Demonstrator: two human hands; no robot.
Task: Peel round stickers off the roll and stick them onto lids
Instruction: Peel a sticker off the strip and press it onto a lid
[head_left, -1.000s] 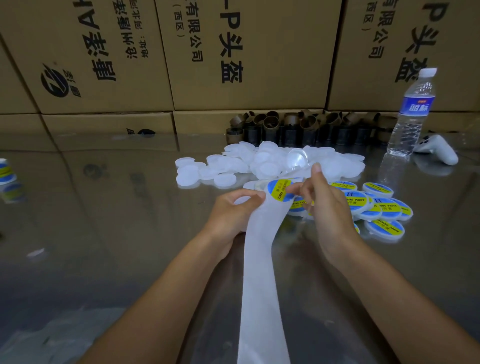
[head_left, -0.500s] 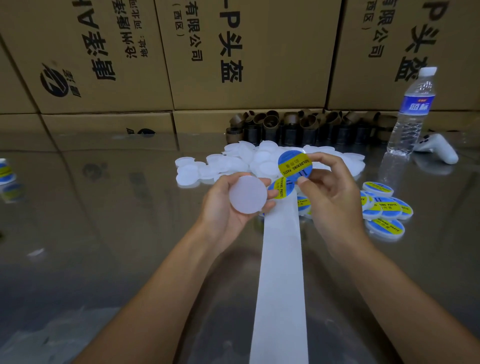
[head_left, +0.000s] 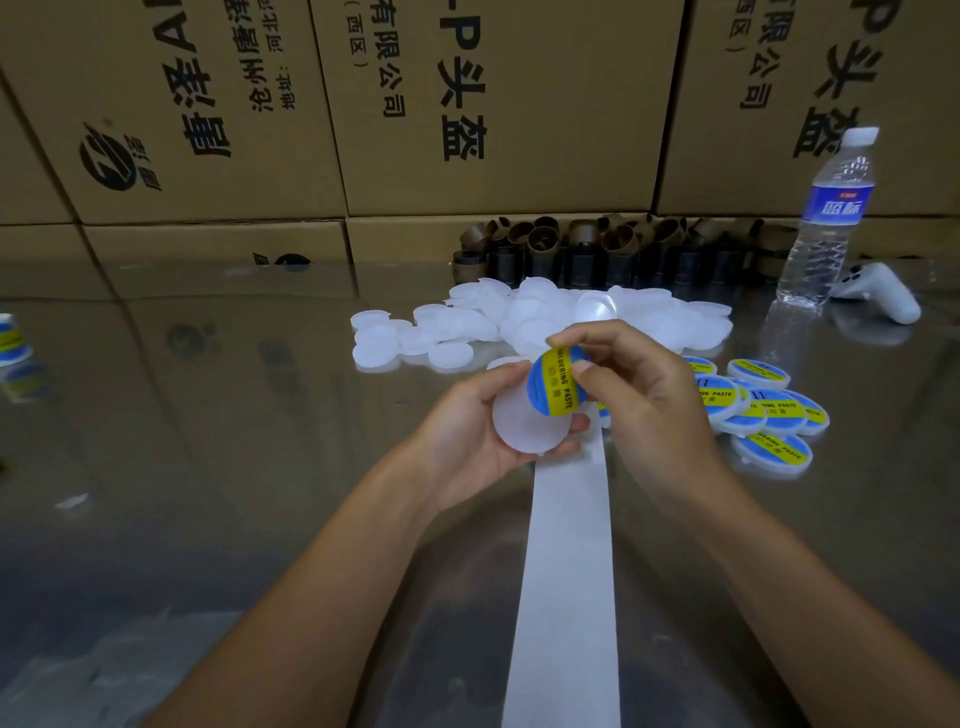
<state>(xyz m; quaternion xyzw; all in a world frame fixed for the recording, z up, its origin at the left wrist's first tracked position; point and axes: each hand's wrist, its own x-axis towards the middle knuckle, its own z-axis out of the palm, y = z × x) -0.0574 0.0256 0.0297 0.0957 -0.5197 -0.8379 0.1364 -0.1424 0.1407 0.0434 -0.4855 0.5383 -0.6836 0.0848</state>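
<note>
- White backing paper (head_left: 566, 571) is seen running from the near edge of the glossy table (head_left: 234, 415) up to the hands; this stretch carries no stickers.
- A blank, frosted lid (head_left: 517, 428) is cupped in the left hand (head_left: 462, 441), with the fingers curled round its rim and its flat face turned up.
- A blue sticker (head_left: 556, 387) with a yellow band is pinched at its far edge between the thumb and forefinger of the right hand (head_left: 654, 410); the other fingers are loosely curled behind it.
- The sticker is held tilted, up and to the right of the lid's centre, with its band running roughly near to far. Its lower edge overlaps the lid's far right rim; whether the two touch cannot be told.
- The coming move is judged to turn on that offset: the sticker would need to be brought down and left until the two circles are centred, then pressed flat.
- Finished labelled lids (head_left: 769, 410) are heaped just beside the right hand.
- Unlabelled lids (head_left: 467, 332) are piled beyond the hands.
- Farthest back, cardboard cores (head_left: 597, 249), a water bottle (head_left: 826, 223) and stacked cartons (head_left: 493, 104) are seen.
</note>
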